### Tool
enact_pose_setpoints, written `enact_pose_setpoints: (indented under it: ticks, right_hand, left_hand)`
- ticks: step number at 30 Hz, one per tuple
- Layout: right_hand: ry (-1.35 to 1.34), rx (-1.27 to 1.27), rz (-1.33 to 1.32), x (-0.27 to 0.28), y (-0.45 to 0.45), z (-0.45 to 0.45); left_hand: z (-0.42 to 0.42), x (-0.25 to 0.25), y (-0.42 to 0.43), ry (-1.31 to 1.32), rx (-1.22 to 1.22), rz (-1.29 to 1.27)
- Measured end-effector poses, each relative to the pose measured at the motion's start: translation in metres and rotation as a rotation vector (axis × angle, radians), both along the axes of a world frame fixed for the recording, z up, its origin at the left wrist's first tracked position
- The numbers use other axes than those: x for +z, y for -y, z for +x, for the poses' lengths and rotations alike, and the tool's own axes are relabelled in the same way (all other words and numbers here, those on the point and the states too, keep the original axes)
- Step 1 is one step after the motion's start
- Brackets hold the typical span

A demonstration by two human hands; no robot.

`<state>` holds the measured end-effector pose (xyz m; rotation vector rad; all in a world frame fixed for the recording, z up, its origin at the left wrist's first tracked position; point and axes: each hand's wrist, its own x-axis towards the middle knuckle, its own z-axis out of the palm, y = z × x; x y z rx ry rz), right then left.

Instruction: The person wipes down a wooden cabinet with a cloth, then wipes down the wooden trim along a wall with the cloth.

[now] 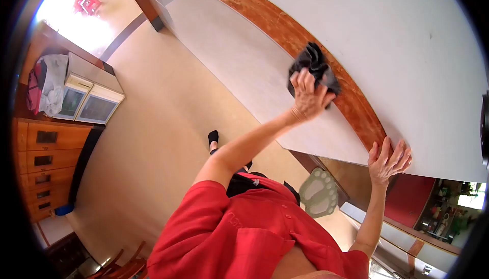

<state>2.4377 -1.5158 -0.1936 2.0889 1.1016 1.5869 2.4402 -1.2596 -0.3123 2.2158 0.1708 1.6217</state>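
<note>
My left hand (pixel 308 97) presses a crumpled black cloth (pixel 317 64) against the reddish-brown trim band (pixel 265 18), its fingers bent over the cloth. The band runs in a curve across a white wall surface (pixel 402 45). My right hand (pixel 389 161) rests at the lower end of the band, by the corner of the white surface. Its fingers are spread, and nothing shows in them.
Below is a beige floor (pixel 147 101) with a foot-shaped mat (pixel 319 192) near a doorway. Wooden drawers (pixel 51 159) and a glass-fronted cabinet (pixel 91 98) with clothes on it stand at left. Chairs (pixel 122 266) are at lower left, and red stools (pixel 90 2) farther off.
</note>
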Motion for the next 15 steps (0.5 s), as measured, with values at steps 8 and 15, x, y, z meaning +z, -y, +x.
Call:
enact_pose_setpoints:
  ticks: [8,15]
  right_hand:
    - [0.017,0.011,0.016,0.0,-0.004,0.002]
    - [0.018,0.029,0.024,0.0,-0.005,0.002]
  left_hand:
    - [0.039,0.089,-0.181,0.04,0.174,-0.912]
    - [0.027,0.038,-0.057,-0.017,0.255,-0.643]
